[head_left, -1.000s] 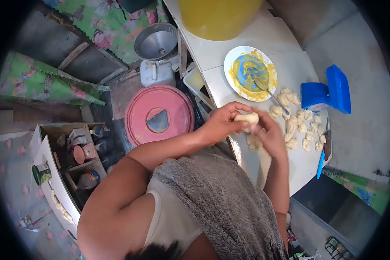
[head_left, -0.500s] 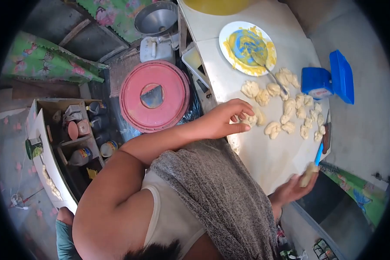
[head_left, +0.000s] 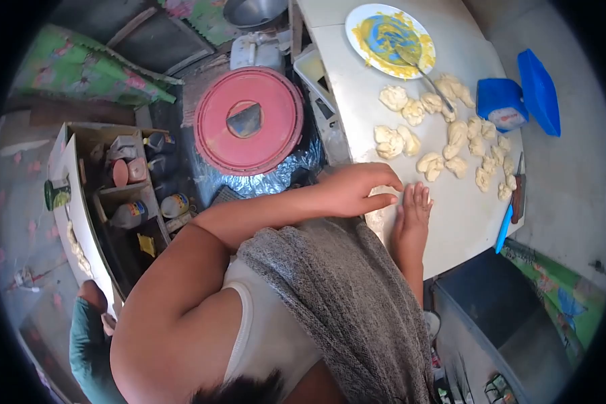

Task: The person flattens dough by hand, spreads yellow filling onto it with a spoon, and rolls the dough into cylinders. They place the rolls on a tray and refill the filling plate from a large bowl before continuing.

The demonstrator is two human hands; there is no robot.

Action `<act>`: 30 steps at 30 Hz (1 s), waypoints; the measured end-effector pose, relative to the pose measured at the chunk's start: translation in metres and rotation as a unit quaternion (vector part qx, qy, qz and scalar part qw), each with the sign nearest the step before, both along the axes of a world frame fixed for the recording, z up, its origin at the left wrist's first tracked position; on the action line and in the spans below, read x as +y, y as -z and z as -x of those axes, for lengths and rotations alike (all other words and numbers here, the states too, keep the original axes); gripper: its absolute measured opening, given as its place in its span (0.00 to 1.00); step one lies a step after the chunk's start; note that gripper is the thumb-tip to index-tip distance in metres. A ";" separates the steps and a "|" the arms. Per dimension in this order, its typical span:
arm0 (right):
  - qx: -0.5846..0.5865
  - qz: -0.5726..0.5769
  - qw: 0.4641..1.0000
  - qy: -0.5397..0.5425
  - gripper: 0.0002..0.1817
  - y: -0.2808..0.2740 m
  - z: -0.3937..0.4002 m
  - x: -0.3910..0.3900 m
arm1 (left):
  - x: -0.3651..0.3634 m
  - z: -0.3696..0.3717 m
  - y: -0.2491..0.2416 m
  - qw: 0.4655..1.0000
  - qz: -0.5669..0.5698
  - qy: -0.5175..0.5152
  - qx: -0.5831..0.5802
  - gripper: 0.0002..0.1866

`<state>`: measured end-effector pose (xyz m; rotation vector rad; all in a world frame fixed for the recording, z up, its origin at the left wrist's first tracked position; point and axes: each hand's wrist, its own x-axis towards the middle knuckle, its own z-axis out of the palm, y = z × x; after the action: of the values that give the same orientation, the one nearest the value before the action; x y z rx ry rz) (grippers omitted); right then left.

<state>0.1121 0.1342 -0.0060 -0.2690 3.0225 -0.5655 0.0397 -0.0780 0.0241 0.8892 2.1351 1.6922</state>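
Several pale dough pieces, among them a knotted one (head_left: pixel 431 165), lie in groups on the light tabletop (head_left: pixel 458 236). My left hand (head_left: pixel 367 190) is at the table's near edge, its fingers curved and its thumb apart, with nothing visible between them. Right beside its fingertips, my right hand (head_left: pixel 412 219) lies flat on the tabletop with fingers stretched out. Whatever may be under that palm is hidden. Beyond the dough, a white and blue plate (head_left: pixel 384 40) smeared with yellow holds a spoon (head_left: pixel 434 87).
A blue scale (head_left: pixel 501 104) stands at the far side, and a knife (head_left: pixel 517 195) and a blue-handled tool (head_left: pixel 503 229) lie at the right edge. Left of the table is a red lid (head_left: pixel 249 148). Part of another person (head_left: pixel 91 337) shows at lower left.
My right hand has moved from the table's lower right edge to beside my left hand. The dough piece it held is no longer visible. The view has shifted slightly.
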 end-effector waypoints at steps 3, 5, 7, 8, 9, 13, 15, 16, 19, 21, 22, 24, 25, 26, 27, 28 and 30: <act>-0.007 0.158 0.987 0.009 0.26 -0.013 -0.002 0.007 | -0.007 -0.007 0.000 0.999 -0.001 -0.035 -0.002 0.13; 0.036 0.425 0.885 0.184 0.29 -0.028 -0.011 -0.004 | -0.012 -0.011 0.004 0.998 -0.021 -0.062 0.023 0.13; 0.060 0.337 0.931 0.127 0.36 -0.018 -0.017 -0.009 | -0.016 -0.013 0.005 0.996 -0.019 -0.080 0.023 0.13; 0.054 0.082 0.995 0.015 0.40 0.002 -0.023 -0.010 | -0.016 -0.016 0.005 0.996 -0.018 -0.086 0.023 0.13; 0.046 -0.180 0.978 -0.098 0.44 0.015 -0.027 -0.008 | -0.015 -0.018 0.007 0.996 -0.020 -0.086 0.021 0.13; -0.098 0.284 0.953 -0.036 0.41 -0.006 -0.012 0.004 | -0.003 -0.023 0.013 0.997 0.003 -0.065 0.042 0.13; -0.102 0.545 0.829 0.080 0.37 -0.014 -0.019 -0.012 | 0.004 -0.028 0.016 0.997 0.024 -0.055 0.045 0.13; -0.073 0.452 0.887 0.053 0.35 -0.015 -0.019 -0.007 | 0.009 -0.029 0.018 0.993 0.050 -0.031 0.104 0.14; -0.030 0.281 0.959 -0.004 0.31 -0.021 -0.023 0.000 | 0.026 -0.040 0.031 0.981 0.109 0.027 0.159 0.23; 0.054 0.189 0.980 -0.021 0.31 -0.015 -0.022 0.009 | 0.034 -0.052 0.051 0.938 0.148 0.055 0.309 0.30; 0.067 0.184 0.981 -0.008 0.32 -0.017 -0.021 0.010 | 0.031 -0.053 0.046 0.932 0.169 0.097 0.305 0.35; 0.005 0.101 0.993 -0.063 0.32 -0.017 -0.014 0.011 | 0.026 -0.050 0.036 0.924 0.207 0.119 0.300 0.36; -0.052 0.009 0.993 -0.109 0.32 -0.018 -0.010 0.012 | 0.024 -0.049 0.031 0.913 0.235 0.150 0.299 0.36; -0.039 -0.012 0.993 -0.110 0.32 -0.019 -0.005 0.011 | 0.024 -0.052 0.034 0.914 0.236 0.150 0.295 0.36; -0.041 -0.013 0.993 -0.110 0.32 -0.025 0.004 0.012 | 0.026 -0.054 0.040 0.921 0.211 0.129 0.301 0.36; -0.092 0.001 0.990 -0.105 0.31 -0.035 0.014 0.012 | 0.028 -0.055 0.044 0.927 0.184 0.108 0.308 0.36; -0.157 0.041 0.982 -0.094 0.30 -0.044 0.028 0.016 | 0.034 -0.056 0.047 0.917 0.192 0.117 0.330 0.35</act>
<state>0.0838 0.1506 0.0380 -0.4194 2.6391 -0.6489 0.0959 -0.0445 -0.0233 1.6692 2.4929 0.8657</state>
